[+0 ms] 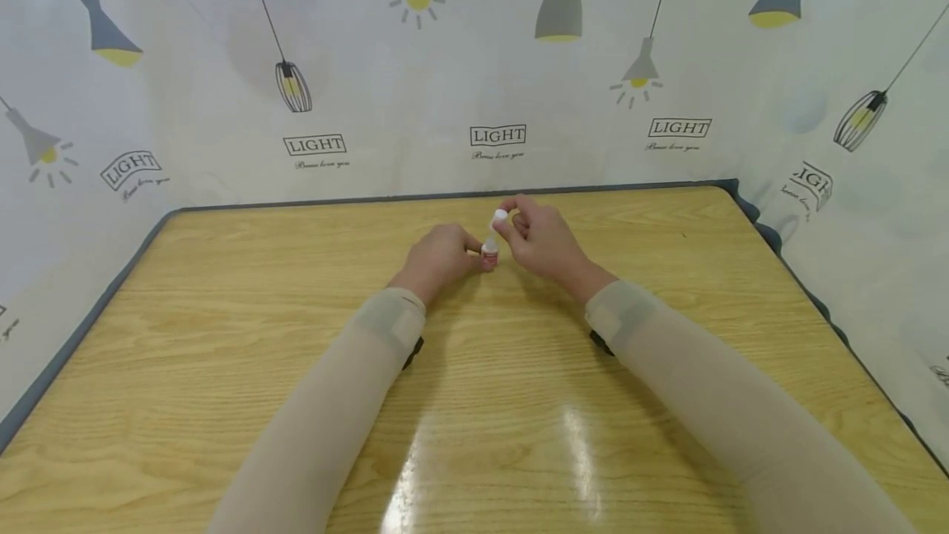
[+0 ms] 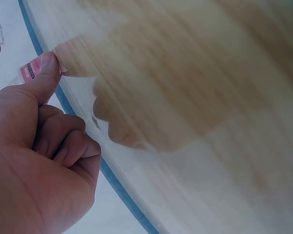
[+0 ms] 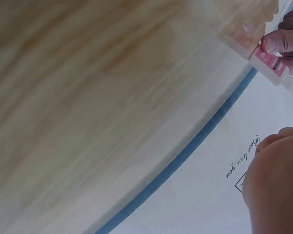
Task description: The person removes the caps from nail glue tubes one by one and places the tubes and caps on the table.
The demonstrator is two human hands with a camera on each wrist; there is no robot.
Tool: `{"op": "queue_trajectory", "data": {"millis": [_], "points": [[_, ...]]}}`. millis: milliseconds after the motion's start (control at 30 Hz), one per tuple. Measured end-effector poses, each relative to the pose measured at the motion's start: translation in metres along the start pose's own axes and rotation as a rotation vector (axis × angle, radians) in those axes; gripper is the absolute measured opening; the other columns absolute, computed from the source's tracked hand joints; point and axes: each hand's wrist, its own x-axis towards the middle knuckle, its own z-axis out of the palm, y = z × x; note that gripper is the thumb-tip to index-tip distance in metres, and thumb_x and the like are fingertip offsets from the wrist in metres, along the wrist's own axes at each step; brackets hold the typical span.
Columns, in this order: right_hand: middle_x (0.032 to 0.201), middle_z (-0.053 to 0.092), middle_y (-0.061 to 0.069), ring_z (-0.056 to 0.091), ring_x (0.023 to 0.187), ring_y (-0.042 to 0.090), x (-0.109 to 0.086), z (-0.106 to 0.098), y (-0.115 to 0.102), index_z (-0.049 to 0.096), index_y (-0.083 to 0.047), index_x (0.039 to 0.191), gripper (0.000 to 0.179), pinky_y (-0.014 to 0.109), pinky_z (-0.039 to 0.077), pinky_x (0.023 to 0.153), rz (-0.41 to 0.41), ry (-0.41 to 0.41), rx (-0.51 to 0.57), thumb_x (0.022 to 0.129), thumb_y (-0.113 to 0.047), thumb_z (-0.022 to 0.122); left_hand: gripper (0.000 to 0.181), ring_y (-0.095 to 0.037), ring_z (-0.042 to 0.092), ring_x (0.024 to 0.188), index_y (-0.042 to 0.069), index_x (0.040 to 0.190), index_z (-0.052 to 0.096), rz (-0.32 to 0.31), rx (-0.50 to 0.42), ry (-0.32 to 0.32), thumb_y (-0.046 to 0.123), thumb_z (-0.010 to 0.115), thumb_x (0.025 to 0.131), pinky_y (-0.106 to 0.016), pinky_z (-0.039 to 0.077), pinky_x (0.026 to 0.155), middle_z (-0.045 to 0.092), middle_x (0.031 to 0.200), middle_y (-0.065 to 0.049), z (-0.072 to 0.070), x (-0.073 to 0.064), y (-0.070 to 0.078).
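Observation:
A small white bottle with a pink label (image 1: 489,256) stands on the table. My left hand (image 1: 441,258) pinches it low down, and the left wrist view shows the thumb on its pink label (image 2: 31,71) with the other fingers curled. My right hand (image 1: 547,242) holds a white cap (image 1: 500,216) above the bottle's neck, between thumb and fingertips. From the cap a thin pale stem (image 1: 493,235) runs down toward the bottle mouth. In the right wrist view the right hand (image 3: 278,180) hides most of the cap.
The glossy wooden table (image 1: 511,402) mirrors the hands and bottle near its far edge. Behind it hangs a pale backdrop (image 1: 400,89) printed with lamps and lettering. Light sleeves cover both forearms, with dark straps beneath the wrists.

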Motion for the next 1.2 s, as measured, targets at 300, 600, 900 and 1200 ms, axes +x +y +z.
{"op": "queue_trajectory", "data": {"millis": [300,600,900,1200], "points": [[0.059,0.036,-0.005,0.03,0.052,0.01,-0.0007,-0.0006,-0.0014,0.066,-0.002,0.118,0.02,0.026,0.027,0.053,0.006,0.009,-0.014,0.105,-0.016,0.068,0.038,-0.017,0.06,0.109,0.029,0.122,0.082,-0.013,-0.002,-0.01,0.051,0.082,0.092,-0.042,0.052,0.097,0.074,0.135,0.003,0.0005,0.001,-0.0009],[0.059,0.036,-0.006,0.03,0.052,0.01,-0.0008,-0.0001,0.0002,0.066,-0.002,0.117,0.018,0.026,0.027,0.053,-0.01,0.017,-0.011,0.104,-0.015,0.069,0.036,-0.016,0.06,0.108,0.028,0.122,0.082,0.001,-0.009,-0.015,0.049,0.082,0.093,-0.041,0.051,0.097,0.074,0.137,0.002,0.0002,0.0006,-0.0008],[0.058,0.036,-0.005,0.031,0.051,0.011,-0.0018,-0.0004,0.003,0.066,-0.001,0.114,0.015,0.025,0.027,0.053,-0.05,0.042,0.025,0.103,-0.012,0.069,0.036,-0.016,0.062,0.112,0.029,0.122,0.082,-0.006,-0.007,-0.021,0.049,0.081,0.093,-0.042,0.052,0.101,0.073,0.139,0.003,0.0001,0.0016,-0.0005],[0.059,0.037,-0.004,0.032,0.052,0.012,-0.0026,-0.0032,0.0006,0.067,-0.002,0.114,0.016,0.027,0.029,0.055,-0.032,0.057,0.013,0.103,-0.014,0.069,0.037,-0.016,0.062,0.114,0.029,0.123,0.081,-0.017,-0.001,-0.027,0.049,0.082,0.093,-0.042,0.052,0.102,0.072,0.14,0.003,-0.0002,0.0018,0.0001]]}}
